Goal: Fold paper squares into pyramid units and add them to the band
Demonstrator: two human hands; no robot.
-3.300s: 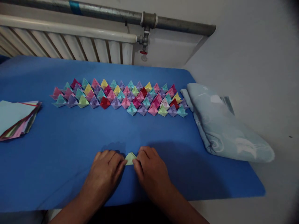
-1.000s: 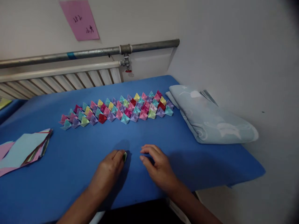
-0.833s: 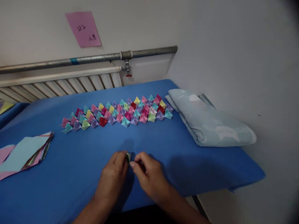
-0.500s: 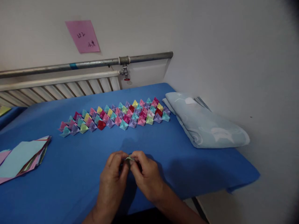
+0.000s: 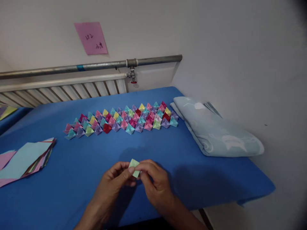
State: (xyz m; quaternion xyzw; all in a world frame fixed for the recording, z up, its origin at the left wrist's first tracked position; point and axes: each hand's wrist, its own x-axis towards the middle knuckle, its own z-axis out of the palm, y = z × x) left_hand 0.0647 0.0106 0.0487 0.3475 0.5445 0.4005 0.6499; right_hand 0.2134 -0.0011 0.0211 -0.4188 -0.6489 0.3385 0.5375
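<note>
A small folded square of pale green paper (image 5: pixel 134 163) is held between both hands above the blue-covered table (image 5: pixel 96 166). My left hand (image 5: pixel 114 179) pinches its left side, the thumb lying on the face. From the right, my right hand (image 5: pixel 154 179) grips the other side, with its index finger across the paper's front. Crease lines show on the square. Beyond the hands, several rows of colourful folded paper boats (image 5: pixel 129 128) stand packed side by side.
Loose coloured paper sheets (image 5: pixel 28 159) lie stacked at the left. A folded pale blue cloth (image 5: pixel 216 127) rests by the right wall. Behind the table run a white radiator (image 5: pixel 96 89) and a metal pipe (image 5: pixel 105 65) with a valve (image 5: pixel 132 75).
The green paper has turned from a thin edge-on shape to a flat square facing me. My left fingers have spread along its back. The view has shifted slightly left.
</note>
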